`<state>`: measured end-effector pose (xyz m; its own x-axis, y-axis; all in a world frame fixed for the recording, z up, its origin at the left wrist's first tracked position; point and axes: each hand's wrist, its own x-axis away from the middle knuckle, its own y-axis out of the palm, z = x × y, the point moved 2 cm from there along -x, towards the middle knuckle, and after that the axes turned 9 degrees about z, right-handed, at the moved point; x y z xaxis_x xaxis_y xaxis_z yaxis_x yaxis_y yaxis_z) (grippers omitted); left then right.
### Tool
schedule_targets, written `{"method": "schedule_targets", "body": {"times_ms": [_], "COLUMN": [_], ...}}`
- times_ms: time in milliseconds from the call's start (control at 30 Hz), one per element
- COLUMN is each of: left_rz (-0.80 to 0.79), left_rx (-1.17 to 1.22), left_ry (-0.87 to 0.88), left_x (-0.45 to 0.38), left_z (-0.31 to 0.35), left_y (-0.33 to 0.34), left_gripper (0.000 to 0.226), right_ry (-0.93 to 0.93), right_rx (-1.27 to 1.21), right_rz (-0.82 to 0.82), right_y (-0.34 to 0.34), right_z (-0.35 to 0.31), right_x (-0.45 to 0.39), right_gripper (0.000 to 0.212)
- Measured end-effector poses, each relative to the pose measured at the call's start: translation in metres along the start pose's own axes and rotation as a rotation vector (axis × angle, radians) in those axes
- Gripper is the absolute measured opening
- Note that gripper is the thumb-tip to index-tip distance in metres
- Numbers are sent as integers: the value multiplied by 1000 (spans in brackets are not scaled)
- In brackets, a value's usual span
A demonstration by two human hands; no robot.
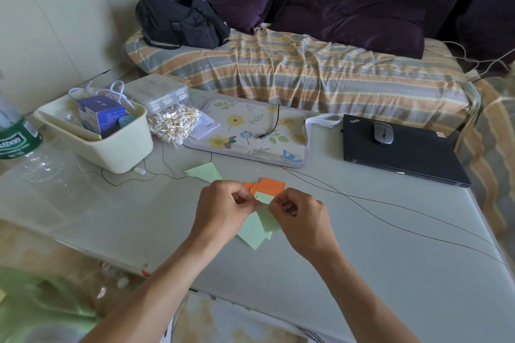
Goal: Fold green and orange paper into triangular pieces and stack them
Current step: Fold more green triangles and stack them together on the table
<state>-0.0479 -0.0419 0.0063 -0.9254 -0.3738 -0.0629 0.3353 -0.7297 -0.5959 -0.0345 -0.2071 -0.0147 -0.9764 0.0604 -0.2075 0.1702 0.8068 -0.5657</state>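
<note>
A pale green paper (257, 227) lies partly folded at the middle of the grey table, between my two hands. My left hand (223, 207) pinches its upper edge from the left with curled fingers. My right hand (299, 216) pinches the same edge from the right. Just behind the hands sit orange paper pieces (269, 185), overlapping each other. A folded green triangle (204, 171) lies flat farther back on the left, apart from both hands.
A cream bin (111, 145) with boxes, a bag of cotton swabs (174, 121) and a floral mat (250, 131) stand behind. A closed black laptop (401, 150) with a mouse lies right. Thin cables (362, 203) cross the table. A green-labelled bottle (15, 131) stands far left.
</note>
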Motion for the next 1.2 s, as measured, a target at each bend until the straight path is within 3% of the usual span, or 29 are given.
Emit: {"method": "schedule_targets", "body": {"times_ms": [267,633,833,1067,1200], "left_rz": [-121,-55,-174,-99,-95], "left_rx": [-24,-69,-106,-125,-109], "left_ry": [66,56,162,89,93], "left_x": [3,-1,-1,-5,-6], "left_z": [0,-3,-3,-9,-12], "left_y": [4,1,6,2,2], "left_gripper": [3,7,5,18,13], "right_ry": [-31,28,12,40,45], "right_rx": [11,13,-2,-8,4], "right_rz": [-30,-45,-97,-88,-108], "right_y": [1,1,3,-3,-3], "right_z": [-2,2,0,-1,-1], "right_x": [3,1,3,0,-1], "right_gripper": [12,14,13,11,9]}}
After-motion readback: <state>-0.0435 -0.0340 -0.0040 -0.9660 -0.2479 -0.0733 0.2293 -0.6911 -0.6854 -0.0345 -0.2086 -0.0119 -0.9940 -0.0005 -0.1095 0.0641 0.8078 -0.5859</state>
